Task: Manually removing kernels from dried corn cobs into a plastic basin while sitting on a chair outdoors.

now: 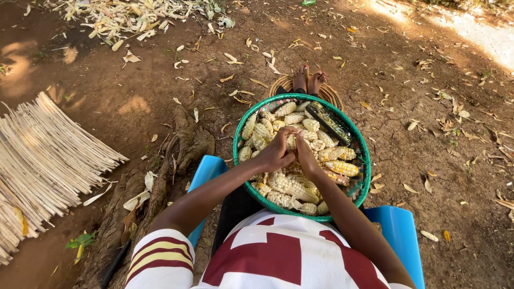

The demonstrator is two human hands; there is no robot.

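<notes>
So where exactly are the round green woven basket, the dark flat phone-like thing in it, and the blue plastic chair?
Round green woven basket [357, 140]: head view, on its right rim.
Dark flat phone-like thing [328, 121]: head view, on its middle.
Blue plastic chair [400, 233]: head view, on the right edge of the seat.

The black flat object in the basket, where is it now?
In the head view, the black flat object lies at the upper right inside the green basket, on the corn cobs, beyond the right hand.

green basket [239, 140] holds maize cobs [289, 185].
</notes>
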